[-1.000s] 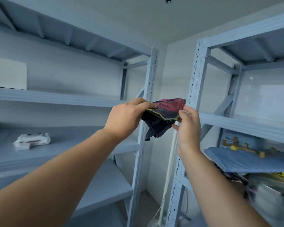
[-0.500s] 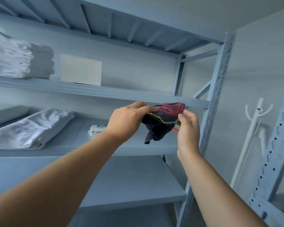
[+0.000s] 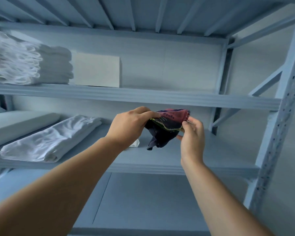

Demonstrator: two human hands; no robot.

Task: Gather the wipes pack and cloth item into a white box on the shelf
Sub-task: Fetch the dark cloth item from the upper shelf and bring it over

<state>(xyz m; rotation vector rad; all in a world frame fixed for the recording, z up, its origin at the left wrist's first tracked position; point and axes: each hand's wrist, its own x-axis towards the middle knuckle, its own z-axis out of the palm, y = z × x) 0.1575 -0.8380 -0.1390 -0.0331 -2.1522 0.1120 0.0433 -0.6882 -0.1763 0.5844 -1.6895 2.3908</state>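
A dark navy and red cloth item with a yellow-green hem hangs bunched between both hands in front of the middle shelf. My left hand pinches its left top edge; my right hand pinches its right edge with fingertips. The white wipes pack lies on the middle shelf, mostly hidden behind my left wrist. A white box stands on the upper shelf, beside a stack of towels.
The blue-grey metal shelf unit fills the view. Folded white towels sit upper left. A folded white sheet and a white pillow-like pad lie on the middle shelf at left. An upright post stands at right.
The view has swung left and upward, from the corner between two racks to facing the left rack. Both hands keep the cloth, held in much the same pose.
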